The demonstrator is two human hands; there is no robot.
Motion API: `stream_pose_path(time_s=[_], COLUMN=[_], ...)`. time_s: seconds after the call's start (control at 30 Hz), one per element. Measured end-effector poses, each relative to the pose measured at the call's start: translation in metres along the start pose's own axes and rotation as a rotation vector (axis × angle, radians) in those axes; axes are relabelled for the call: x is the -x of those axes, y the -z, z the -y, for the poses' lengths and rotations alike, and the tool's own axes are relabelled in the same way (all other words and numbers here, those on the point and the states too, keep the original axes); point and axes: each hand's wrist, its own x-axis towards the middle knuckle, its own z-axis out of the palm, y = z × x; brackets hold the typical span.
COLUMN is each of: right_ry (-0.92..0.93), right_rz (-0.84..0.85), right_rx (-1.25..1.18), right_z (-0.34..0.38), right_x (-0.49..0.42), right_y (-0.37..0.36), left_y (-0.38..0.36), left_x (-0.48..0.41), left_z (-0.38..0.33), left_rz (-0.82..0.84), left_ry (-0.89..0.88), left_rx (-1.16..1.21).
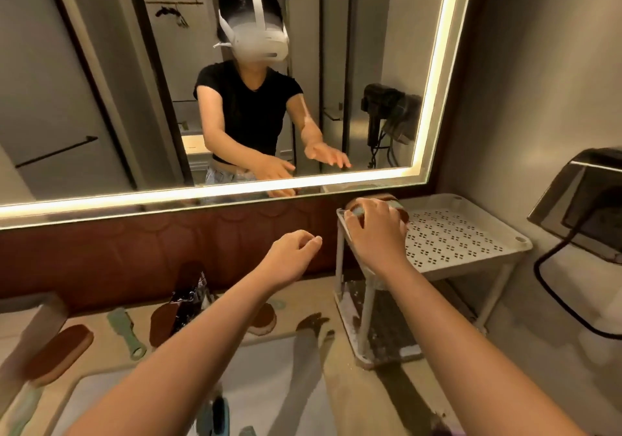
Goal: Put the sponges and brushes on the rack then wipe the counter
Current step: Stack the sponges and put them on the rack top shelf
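Observation:
A white perforated rack [451,233] stands on the counter at the right. My right hand [377,230] lies over a brown sponge or brush [402,211] at the rack's back left corner, fingers curled around it. My left hand [292,250] hovers loosely curled in the air to the left of the rack, holding nothing. On the counter lie a brown oval sponge [59,355], a green-handled brush [129,333], another brown brush [161,324] and a brown sponge [264,319] partly hidden by my left forearm.
A sink basin [292,385] with a grey faucet [304,344] sits below my arms. A lit mirror [101,99] fills the wall ahead. A black cable [552,287] and a tissue holder [585,196] hang at the right. A shiny dark packet [188,294] stands on the counter [437,392].

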Motion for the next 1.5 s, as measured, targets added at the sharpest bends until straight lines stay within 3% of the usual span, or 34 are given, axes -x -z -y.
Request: stream_pose_path(time_s=[0.17, 0.53, 0.73, 0.97, 1.27, 1.5], right_ry=[0.094, 0.001, -0.053, -0.05, -0.117, -0.115], right_rz=[0.066, 0.441, 0.585, 0.72, 0.877, 0.961], right_rx=[-0.103, -0.093, -0.051, -0.087, -0.018, 0.15], right_z=[0.04, 0.075, 0.061, 0.038, 0.014, 0.001], right_x=[0.061, 0.167, 0.191, 0.199, 0.213, 0.218], right_y=[-0.022, -0.109, -0.133, -0.158, -0.216, -0.257], left_y=[0.037, 0.077, 0.065, 0.044, 0.004, -0.017], left_x=[0.061, 0.176, 0.21, 0.223, 0.256, 0.261], left_z=[0.035, 0.143, 0.184, 0.222, 0.299, 0.337], left_rz=[0.136, 0.219, 0.275, 0.164, 0.22, 0.307], left_ry=[0.018, 0.145, 0.321, 0.561, 0.893, 1.01], left_rx=[0.001, 0.018, 0.098, 0.145, -0.04, -0.18])
